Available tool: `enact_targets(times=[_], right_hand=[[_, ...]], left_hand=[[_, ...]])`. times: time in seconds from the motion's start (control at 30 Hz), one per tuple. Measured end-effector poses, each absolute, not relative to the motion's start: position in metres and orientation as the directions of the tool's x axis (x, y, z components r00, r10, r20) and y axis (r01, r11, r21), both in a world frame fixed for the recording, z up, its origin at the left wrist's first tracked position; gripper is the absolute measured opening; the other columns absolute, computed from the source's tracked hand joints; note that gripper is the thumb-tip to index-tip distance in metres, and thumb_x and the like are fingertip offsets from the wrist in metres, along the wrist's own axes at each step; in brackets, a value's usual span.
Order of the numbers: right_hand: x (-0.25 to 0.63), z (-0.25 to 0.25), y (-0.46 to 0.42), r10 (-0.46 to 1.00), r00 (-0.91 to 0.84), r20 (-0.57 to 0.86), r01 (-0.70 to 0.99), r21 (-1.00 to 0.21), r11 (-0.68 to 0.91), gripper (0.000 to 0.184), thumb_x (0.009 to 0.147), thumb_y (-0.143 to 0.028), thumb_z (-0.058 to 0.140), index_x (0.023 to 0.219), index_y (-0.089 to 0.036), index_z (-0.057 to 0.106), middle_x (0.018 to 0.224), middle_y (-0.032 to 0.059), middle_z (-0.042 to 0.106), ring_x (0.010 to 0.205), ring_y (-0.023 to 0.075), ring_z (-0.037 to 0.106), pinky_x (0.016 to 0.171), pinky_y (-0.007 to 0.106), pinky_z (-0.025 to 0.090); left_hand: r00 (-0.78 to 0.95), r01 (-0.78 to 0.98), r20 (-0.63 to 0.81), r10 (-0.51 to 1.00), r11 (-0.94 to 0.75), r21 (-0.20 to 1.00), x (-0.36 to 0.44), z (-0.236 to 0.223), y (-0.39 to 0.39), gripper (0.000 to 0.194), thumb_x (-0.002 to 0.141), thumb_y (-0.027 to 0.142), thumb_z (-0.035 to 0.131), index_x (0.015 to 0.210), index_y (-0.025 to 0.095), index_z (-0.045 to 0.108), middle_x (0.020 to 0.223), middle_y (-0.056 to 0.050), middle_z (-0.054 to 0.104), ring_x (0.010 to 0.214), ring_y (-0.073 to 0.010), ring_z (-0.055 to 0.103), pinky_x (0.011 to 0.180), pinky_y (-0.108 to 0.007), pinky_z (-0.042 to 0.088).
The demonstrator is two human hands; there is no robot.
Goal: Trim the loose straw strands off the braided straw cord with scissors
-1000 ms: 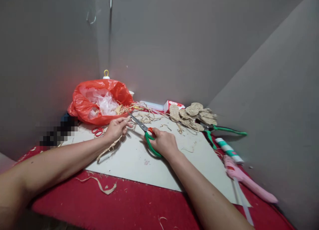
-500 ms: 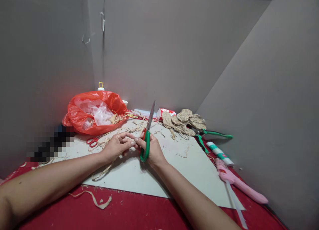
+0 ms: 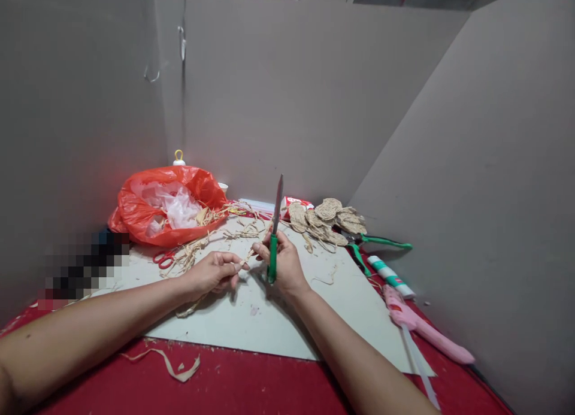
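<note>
My left hand (image 3: 215, 276) pinches a pale braided straw cord (image 3: 248, 257) between thumb and fingers. The cord spans the short gap to my right hand (image 3: 287, 265), whose thumb and fingers grip its other part. That same hand holds green-handled scissors (image 3: 272, 258), blades pointing up and away from me. Beneath my left hand a further length of cord (image 3: 192, 309) hangs in a loop near the white board (image 3: 251, 328). Loose straw strands (image 3: 184, 258) lie just beyond my left hand.
A red plastic bag (image 3: 130, 220) stands back left, with red-handled scissors (image 3: 164, 259) before it. Coiled straw pieces (image 3: 329, 209), green-handled pliers (image 3: 386, 242), a white-and-green tube (image 3: 390, 277) and a pink glue gun (image 3: 431, 334) line the right. Grey partitions (image 3: 278, 91) enclose the table.
My hands have moved apart, and the braided cord now shows stretched between them. The scissors have turned more upright in my right hand. The view has shifted slightly.
</note>
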State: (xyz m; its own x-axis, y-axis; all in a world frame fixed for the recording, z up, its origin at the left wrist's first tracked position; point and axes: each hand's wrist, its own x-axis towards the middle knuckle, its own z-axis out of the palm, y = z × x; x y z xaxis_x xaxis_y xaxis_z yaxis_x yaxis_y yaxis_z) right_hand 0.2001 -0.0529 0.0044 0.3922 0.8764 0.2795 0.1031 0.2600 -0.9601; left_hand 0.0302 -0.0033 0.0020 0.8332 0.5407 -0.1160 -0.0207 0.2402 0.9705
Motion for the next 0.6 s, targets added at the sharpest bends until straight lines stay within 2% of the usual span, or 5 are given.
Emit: enact_targets(times=[0.13, 0.23, 0.3, 0.4, 0.6], right_hand=[[0.204, -0.001, -0.053, 0.884, 0.370, 0.286, 0.217, -0.952, 0.217, 0.035, 0.067, -0.045, 0.070, 0.076, -0.022, 0.045, 0.062, -0.0045, 0.054, 0.054, 0.0119, 0.053, 0.052, 0.025, 0.042], [0.211, -0.007, -0.052, 0.876, 0.335, 0.346, 0.430, -0.884, 0.184, 0.035, 0.071, -0.050, 0.065, 0.072, -0.022, 0.043, 0.058, -0.0054, 0.049, 0.051, 0.0113, 0.047, 0.050, 0.024, 0.038], [0.217, -0.011, -0.050, 0.862, 0.295, 0.412, 0.621, -0.768, 0.155, 0.037, 0.072, -0.053, 0.062, 0.067, -0.023, 0.041, 0.056, -0.0057, 0.045, 0.051, 0.0112, 0.043, 0.052, 0.024, 0.035], [0.225, -0.016, -0.049, 0.869, 0.205, 0.450, 0.826, -0.557, 0.093, 0.035, 0.075, -0.054, 0.057, 0.069, -0.023, 0.042, 0.059, -0.0040, 0.049, 0.054, 0.0125, 0.044, 0.054, 0.025, 0.034], [0.233, -0.014, -0.054, 0.933, 0.098, 0.347, 0.968, -0.249, -0.009, 0.032, 0.081, -0.052, 0.050, 0.096, -0.024, 0.053, 0.068, 0.0003, 0.061, 0.062, 0.0181, 0.057, 0.057, 0.026, 0.032]], left_hand=[[0.804, -0.093, -0.101, 0.586, 0.292, 0.952, 0.030, -0.001, -0.001, 0.022, 0.075, 0.032, 0.063, 0.086, 0.014, 0.057, 0.051, 0.003, 0.055, 0.030, -0.0011, 0.020, 0.033, -0.017, 0.009], [0.756, -0.161, -0.087, 0.648, 0.313, 0.936, 0.029, -0.001, 0.004, 0.020, 0.075, 0.029, 0.063, 0.087, 0.015, 0.054, 0.054, 0.003, 0.056, 0.031, -0.0008, 0.020, 0.033, -0.016, 0.011], [0.717, -0.203, -0.091, 0.691, 0.332, 0.921, 0.028, 0.000, 0.007, 0.019, 0.074, 0.025, 0.061, 0.088, 0.016, 0.052, 0.056, 0.003, 0.056, 0.032, -0.0009, 0.021, 0.034, -0.015, 0.012], [0.670, -0.248, -0.111, 0.734, 0.362, 0.899, 0.026, 0.001, 0.012, 0.020, 0.075, 0.020, 0.057, 0.093, 0.015, 0.051, 0.059, 0.003, 0.056, 0.032, -0.0012, 0.022, 0.034, -0.015, 0.013], [0.675, -0.254, -0.157, 0.720, 0.428, 0.867, 0.025, 0.002, 0.017, 0.024, 0.078, 0.014, 0.049, 0.101, 0.014, 0.053, 0.060, 0.003, 0.053, 0.032, -0.0013, 0.024, 0.034, -0.016, 0.012]])
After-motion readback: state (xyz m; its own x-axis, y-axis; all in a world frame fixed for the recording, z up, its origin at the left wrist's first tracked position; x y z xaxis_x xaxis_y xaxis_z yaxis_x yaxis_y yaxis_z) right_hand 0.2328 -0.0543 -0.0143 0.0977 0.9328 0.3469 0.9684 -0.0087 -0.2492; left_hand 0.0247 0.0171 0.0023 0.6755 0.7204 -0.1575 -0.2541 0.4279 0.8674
